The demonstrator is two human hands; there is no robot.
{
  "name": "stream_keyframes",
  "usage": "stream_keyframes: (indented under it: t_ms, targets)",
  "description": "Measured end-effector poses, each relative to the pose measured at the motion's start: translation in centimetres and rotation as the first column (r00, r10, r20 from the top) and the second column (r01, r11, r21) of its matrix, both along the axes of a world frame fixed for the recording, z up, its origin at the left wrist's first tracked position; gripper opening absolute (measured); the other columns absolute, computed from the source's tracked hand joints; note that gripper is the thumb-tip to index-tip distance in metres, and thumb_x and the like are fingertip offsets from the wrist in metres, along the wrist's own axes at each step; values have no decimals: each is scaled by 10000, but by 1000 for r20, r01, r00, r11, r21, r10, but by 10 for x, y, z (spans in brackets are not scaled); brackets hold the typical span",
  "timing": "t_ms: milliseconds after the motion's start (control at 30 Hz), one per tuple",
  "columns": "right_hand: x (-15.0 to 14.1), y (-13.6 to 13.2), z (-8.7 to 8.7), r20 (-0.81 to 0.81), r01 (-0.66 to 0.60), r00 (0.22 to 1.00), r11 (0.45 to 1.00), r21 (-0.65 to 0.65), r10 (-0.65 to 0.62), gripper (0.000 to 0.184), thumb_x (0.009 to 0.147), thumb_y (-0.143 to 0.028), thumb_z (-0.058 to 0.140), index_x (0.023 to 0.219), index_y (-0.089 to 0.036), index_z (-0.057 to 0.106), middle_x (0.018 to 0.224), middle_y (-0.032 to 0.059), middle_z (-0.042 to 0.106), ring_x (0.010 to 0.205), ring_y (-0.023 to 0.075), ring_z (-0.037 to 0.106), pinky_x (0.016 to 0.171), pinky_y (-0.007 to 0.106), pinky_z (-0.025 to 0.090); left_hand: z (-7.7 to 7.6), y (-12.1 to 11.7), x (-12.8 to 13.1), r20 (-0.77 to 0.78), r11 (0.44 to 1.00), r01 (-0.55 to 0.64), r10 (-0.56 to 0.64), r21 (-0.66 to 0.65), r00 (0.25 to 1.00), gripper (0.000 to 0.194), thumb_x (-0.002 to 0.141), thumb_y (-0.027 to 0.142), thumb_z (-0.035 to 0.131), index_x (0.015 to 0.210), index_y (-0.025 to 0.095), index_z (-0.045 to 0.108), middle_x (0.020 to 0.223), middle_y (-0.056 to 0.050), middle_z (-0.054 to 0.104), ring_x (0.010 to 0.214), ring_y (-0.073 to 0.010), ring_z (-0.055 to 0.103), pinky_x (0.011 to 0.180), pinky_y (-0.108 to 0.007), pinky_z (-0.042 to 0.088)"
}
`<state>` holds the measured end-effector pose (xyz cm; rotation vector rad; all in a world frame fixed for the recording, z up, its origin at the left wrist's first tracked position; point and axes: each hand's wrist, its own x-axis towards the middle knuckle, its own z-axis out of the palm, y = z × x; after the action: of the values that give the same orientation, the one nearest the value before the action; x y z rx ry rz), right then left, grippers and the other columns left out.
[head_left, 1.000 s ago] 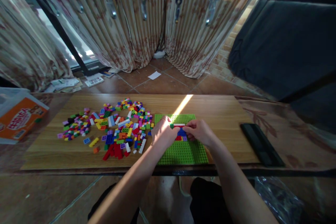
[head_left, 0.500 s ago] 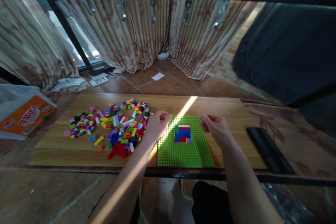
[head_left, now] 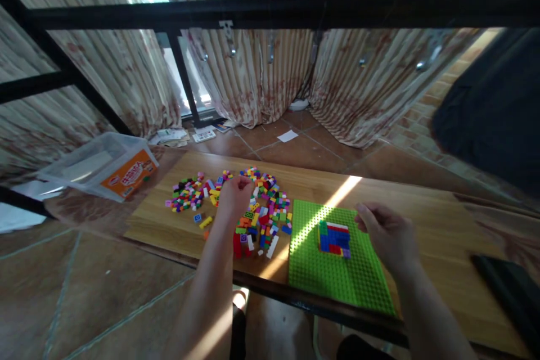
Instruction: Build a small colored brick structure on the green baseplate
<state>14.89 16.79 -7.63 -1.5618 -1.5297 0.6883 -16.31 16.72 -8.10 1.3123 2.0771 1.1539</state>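
My left hand (head_left: 236, 196) hovers over the heap of loose coloured bricks (head_left: 266, 216), its fingers curled together. Whatever those fingers may hold is hidden or too small to name. Beside the right edge of the green studded baseplate (head_left: 337, 281), my right hand (head_left: 388, 233) is closed, thumb against the curled fingers, and I cannot make out anything between them. On the baseplate sits a small block of joined bricks (head_left: 335, 238), mostly blue with white, red, green, yellow and lilac parts.
A clear plastic box (head_left: 101, 160) with an orange label stands at the left end of the wooden board (head_left: 169, 230). A dark flat object (head_left: 506, 287) lies at the right. A black metal bar (head_left: 270, 11) with hooks crosses above; curtains (head_left: 261, 84) hang behind.
The camera has turned left, so the scene sits further right. My left hand has moved left from the baseplate's edge to above the loose bricks. My right hand stays by the baseplate.
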Motion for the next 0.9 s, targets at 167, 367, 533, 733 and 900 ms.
stream_keyframes:
  t_ms: [167,367,533,733,900]
  targets:
    - [-8,0,-3,180,-73,982,997,33,66,343,840,-480,515,695,-195,639,581,15,622,539,159,577,520,261,413,7,-12,-21,-191,989,-42,14,-143,981,170,740,134,528,810,154,682,794,-52,709,749,-173,630,672,-258,457]
    - [-22,0,-2,207,-118,972,993,22,111,359,847,-516,500,766,-203,656,629,20,648,588,182,612,564,279,437,9,-20,-30,-283,963,-28,-50,-268,958,201,736,105,539,832,176,701,865,-65,728,833,-192,648,746,-269,464]
    - [-30,-2,0,259,-143,956,990,7,137,360,854,-513,489,760,-212,663,638,12,659,578,176,614,560,277,431,11,-25,-48,-308,957,-88,-1,-275,951,211,757,133,536,861,188,711,885,-58,734,843,-187,653,739,-253,464]
    - [-34,-3,0,291,-125,948,992,-18,125,339,847,-504,500,780,-222,676,651,12,682,587,184,631,556,278,426,10,-29,-60,-305,971,-97,26,-218,952,199,754,134,547,865,155,711,849,-66,732,817,-180,651,736,-250,467]
    - [-37,-4,1,315,-155,937,988,-7,149,335,849,-492,494,823,-222,691,664,21,700,601,194,644,549,277,428,11,-29,-59,-299,975,-90,26,-203,954,182,756,139,557,846,168,712,847,-57,733,809,-177,650,735,-250,467]
